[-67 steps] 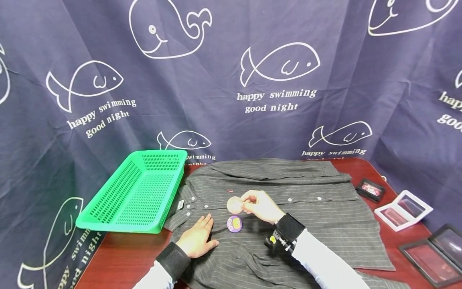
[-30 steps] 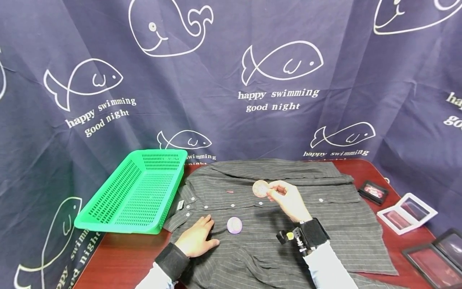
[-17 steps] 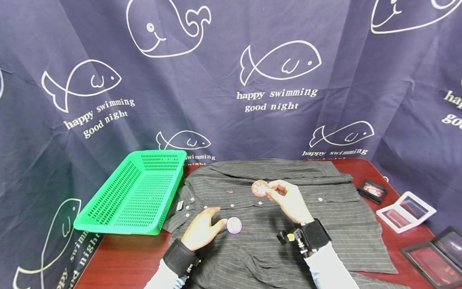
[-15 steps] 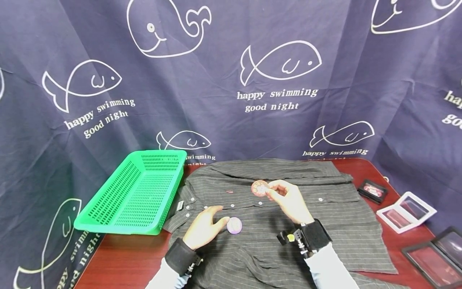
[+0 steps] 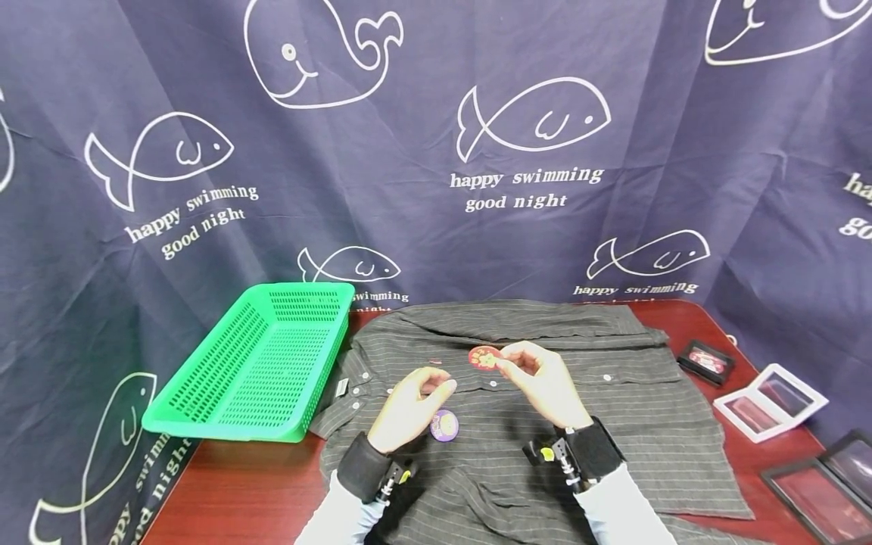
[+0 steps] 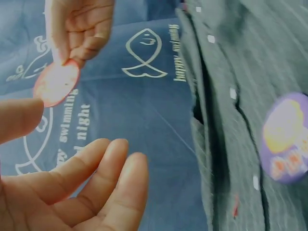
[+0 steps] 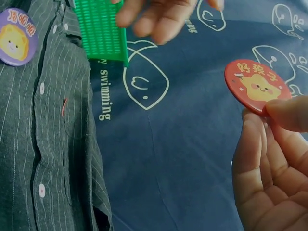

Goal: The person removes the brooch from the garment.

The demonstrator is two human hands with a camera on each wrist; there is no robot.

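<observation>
1. While the right hand pinches the red badge by its edge between thumb and fingers, the badge hangs tilted above the shirt, its yellow smiling figure facing up.
2. The left hand is near the red badge but apart from it, its thumb and fingers separated by a wide gap.
3. The purple badge, with a yellow animal face, lies on the shirt just beside the left hand.
4. The dark pinstriped shirt is spread over the tabletop, its row of white buttons running sideways in the head view.
5. To the left stands a green basket.
6. Along the right edge lie a small black case, an unfolded white case and a larger dark case.
7. Behind hangs a blue curtain printed with white fish.
</observation>
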